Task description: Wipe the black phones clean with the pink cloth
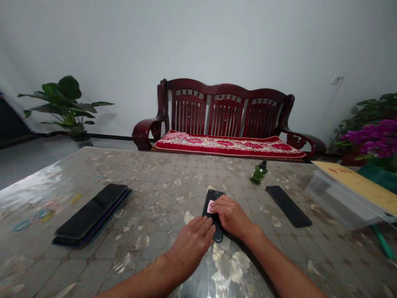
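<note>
A dark phone (219, 234) lies on the patterned tabletop in front of me, its far end tilted slightly left. My left hand (194, 238) grips the phone's near left side, fingers together over its edge; the thumb is hidden. Against the phone's surface my right hand (231, 213) is closed on a small pinkish-white piece (210, 206), cloth or paper, I cannot tell which. Its fingertips press the piece near the middle of the phone. Another dark phone (288, 205) rests flat to the right. On the left is a stack of dark, flat, phone-like slabs (93, 213).
A green pump bottle (258, 173) stands beyond my right hand. Farther right is a clear plastic box (338, 198) with a yellow sheet (356, 178) on top. Several rubber bands (46, 214) lie at the left. A wooden bench (225, 111) stands behind the table (149, 174).
</note>
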### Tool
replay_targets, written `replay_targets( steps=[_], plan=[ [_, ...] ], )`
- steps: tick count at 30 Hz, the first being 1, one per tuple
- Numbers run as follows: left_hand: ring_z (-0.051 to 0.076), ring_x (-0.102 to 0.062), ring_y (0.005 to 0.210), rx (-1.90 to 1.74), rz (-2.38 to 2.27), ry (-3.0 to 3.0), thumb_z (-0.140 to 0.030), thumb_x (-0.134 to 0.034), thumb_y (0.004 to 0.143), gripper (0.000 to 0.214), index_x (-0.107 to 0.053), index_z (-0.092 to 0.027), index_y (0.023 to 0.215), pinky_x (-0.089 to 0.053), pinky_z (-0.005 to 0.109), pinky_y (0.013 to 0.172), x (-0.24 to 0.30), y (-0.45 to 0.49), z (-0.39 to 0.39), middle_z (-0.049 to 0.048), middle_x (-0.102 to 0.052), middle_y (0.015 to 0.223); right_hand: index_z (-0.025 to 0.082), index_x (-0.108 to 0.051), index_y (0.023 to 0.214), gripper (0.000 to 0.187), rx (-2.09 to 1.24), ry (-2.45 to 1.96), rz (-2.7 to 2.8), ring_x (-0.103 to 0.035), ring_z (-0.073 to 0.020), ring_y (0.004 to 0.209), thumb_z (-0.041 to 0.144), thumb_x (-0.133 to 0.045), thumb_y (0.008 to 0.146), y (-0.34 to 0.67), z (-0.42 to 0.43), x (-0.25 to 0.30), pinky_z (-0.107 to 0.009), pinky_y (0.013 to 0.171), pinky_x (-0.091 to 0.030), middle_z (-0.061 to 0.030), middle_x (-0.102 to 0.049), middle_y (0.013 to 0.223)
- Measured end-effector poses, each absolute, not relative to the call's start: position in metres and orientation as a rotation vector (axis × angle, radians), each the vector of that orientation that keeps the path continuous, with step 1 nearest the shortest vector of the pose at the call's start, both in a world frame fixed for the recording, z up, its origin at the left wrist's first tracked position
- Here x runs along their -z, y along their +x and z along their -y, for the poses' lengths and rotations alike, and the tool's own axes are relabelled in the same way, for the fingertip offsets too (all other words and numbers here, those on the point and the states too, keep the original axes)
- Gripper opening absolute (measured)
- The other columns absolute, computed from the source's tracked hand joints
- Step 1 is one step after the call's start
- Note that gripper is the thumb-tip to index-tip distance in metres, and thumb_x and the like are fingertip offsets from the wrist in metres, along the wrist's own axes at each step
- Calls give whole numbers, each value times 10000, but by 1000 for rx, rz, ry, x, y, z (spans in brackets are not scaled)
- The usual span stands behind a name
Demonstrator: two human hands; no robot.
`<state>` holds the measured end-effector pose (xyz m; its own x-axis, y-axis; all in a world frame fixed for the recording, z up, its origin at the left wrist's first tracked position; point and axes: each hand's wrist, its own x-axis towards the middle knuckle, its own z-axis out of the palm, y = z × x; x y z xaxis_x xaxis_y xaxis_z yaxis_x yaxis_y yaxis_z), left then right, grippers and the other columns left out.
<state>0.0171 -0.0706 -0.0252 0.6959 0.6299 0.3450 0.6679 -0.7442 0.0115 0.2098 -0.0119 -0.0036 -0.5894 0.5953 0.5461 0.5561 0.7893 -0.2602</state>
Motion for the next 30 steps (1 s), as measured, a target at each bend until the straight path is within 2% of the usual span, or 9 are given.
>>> replay_targets(
  steps=[5, 10, 14, 19, 21, 22, 24, 27, 30],
  plan=[
    [235, -652, 1159, 489, 1051, -2807, -244, -547, 988, 237, -633, -159, 1192, -468, 401, 1050, 25, 15, 70, 109, -703, 1242, 198, -742, 908, 264, -4, -1015, 2268, -652, -199, 904, 25, -543, 895, 210, 1, 7, -318, 840, -523, -53, -755, 966],
    [229, -674, 1108, 564, 1042, -2816, -203, -567, 972, 170, -652, -180, 1117, -493, 390, 1019, 24, 16, 70, 86, -729, 1171, 204, -737, 851, 316, -78, -898, 2329, -648, -194, 849, -13, -510, 817, 211, 10, 4, -314, 803, -519, -49, -744, 869],
    [211, -710, 948, 596, 1076, -2888, -223, -579, 965, 104, -679, -200, 945, -523, 354, 939, 12, 14, 67, 45, -753, 985, 228, -728, 799, 365, -272, -762, 2267, -665, -168, 774, -27, -479, 717, 216, 21, 0, -305, 760, -523, -9, -739, 788],
    [184, -700, 776, 506, 1320, -2942, -239, -510, 989, 266, -701, -209, 806, -500, 373, 953, -24, 1, 35, 12, -747, 809, 233, -763, 768, 297, -455, -921, 1731, -697, -185, 798, 86, -507, 740, 223, 9, 6, -333, 789, -541, -27, -763, 817],
    [212, -699, 921, 495, 1276, -2945, -164, -534, 943, 199, -716, -208, 1014, -521, 339, 908, -35, -4, 15, 44, -757, 970, 218, -771, 721, 184, -597, -1055, 1422, -684, -198, 757, 182, -591, 711, 225, 1, 11, -321, 738, -536, -32, -756, 774],
    [226, -675, 1047, 472, 1173, -2970, -96, -537, 906, 304, -688, -209, 1144, -501, 348, 961, -38, -4, 5, 67, -736, 1125, 207, -773, 705, 144, -666, -1115, 1276, -663, -193, 703, 227, -632, 680, 226, -3, 13, -303, 681, -523, -29, -743, 728],
    [253, -589, 1234, 380, 1024, -2974, 4, -538, 840, 491, -632, -223, 1265, -461, 389, 1035, -40, -1, -13, 99, -637, 1347, 182, -776, 697, 163, -759, -1188, 1071, -588, -162, 577, 284, -674, 621, 229, -9, 17, -263, 564, -462, -13, -699, 625],
    [245, -517, 1323, 240, 854, -3023, 65, -567, 781, 709, -530, -324, 1373, -433, 423, 1069, -37, 11, -33, 58, -562, 1442, 160, -779, 720, 236, -785, -1201, 981, -491, -126, 484, 313, -644, 601, 232, -13, 20, -235, 488, -382, 7, -645, 545],
    [224, -522, 1319, 185, 758, -3061, 78, -568, 793, 787, -459, -397, 1410, -429, 418, 1068, -37, 26, -44, 39, -499, 1501, 159, -780, 733, 261, -799, -1194, 942, -485, -125, 494, 313, -634, 583, 234, -14, 20, -234, 493, -382, 6, -650, 564]
  ],
)
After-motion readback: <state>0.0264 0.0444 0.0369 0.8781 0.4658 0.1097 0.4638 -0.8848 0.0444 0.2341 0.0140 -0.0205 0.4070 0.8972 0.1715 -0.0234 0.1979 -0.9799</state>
